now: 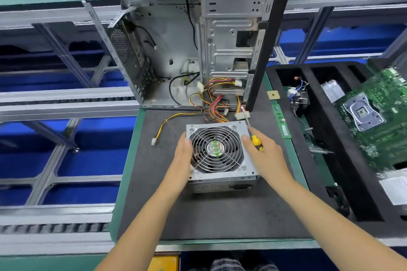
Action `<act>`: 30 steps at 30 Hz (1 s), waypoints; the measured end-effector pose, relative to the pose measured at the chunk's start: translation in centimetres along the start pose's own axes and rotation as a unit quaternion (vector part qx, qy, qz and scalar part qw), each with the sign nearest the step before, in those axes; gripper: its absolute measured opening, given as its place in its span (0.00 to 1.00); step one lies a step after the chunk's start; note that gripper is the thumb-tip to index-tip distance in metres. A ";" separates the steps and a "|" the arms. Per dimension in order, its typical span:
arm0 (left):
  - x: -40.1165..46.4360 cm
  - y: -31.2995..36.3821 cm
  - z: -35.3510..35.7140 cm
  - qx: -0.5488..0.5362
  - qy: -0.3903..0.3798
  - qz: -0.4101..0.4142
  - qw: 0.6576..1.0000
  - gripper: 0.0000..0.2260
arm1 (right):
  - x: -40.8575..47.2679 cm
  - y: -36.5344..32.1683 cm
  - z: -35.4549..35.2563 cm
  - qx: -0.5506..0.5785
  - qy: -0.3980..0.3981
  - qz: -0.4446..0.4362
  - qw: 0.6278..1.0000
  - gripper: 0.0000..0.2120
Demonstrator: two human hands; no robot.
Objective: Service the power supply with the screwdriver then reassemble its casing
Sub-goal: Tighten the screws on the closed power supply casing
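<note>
Two hands steady a power supply (220, 154), fan up, at the centre of a dark mat (198, 215) on the surface.

The left hand (182, 158) lies with fingers straight against the unit's left side; the right hand (262, 149) touches its right edge while gripping a yellow-handled screwdriver (253, 134), whose shaft points toward the top of the frame. The unit's long axis runs from lower to upper frame, and its cables (215, 105) trail from the far end into an open case (187, 50) standing behind it. The screwdriver tip is lost among connectors, and the fan label is too blurred to read. Bare mat lies to the left and below; a foam tray (330, 138) crowds the right, holding a motherboard (378, 116) cut off by the frame's right edge.
</note>
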State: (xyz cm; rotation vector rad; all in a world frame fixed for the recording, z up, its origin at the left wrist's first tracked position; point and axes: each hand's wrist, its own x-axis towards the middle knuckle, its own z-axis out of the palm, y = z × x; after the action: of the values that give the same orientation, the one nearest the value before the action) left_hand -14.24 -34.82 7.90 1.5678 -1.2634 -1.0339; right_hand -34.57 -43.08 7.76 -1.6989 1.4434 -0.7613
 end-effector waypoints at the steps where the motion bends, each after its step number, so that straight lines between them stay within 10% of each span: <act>1: -0.4 -0.4 -0.5 -0.029 -0.028 -0.001 0.999 0.21 | 0.1 -0.3 -0.4 -0.024 -0.008 -0.015 1.000 0.16; 8: -5.4 -2.4 -2.8 -0.070 -0.101 -0.069 0.990 0.27 | 3.6 -2.8 -2.5 -0.171 -0.131 -0.111 0.970 0.44; 13: -4.4 -3.5 -2.9 -0.040 -0.078 -0.044 0.995 0.24 | 6.7 -3.0 -2.0 -0.156 -0.156 -0.062 0.973 0.21; 30: -4.5 -6.3 -0.3 -0.083 0.017 0.002 0.996 0.19 | 6.8 -2.6 -1.4 -0.008 -0.167 0.028 0.985 0.16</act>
State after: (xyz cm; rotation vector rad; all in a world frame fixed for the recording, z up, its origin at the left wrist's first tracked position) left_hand -12.82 -29.57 2.36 1.4492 -1.1262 -1.0776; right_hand -33.14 -49.79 10.50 -1.6957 1.2587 -0.4093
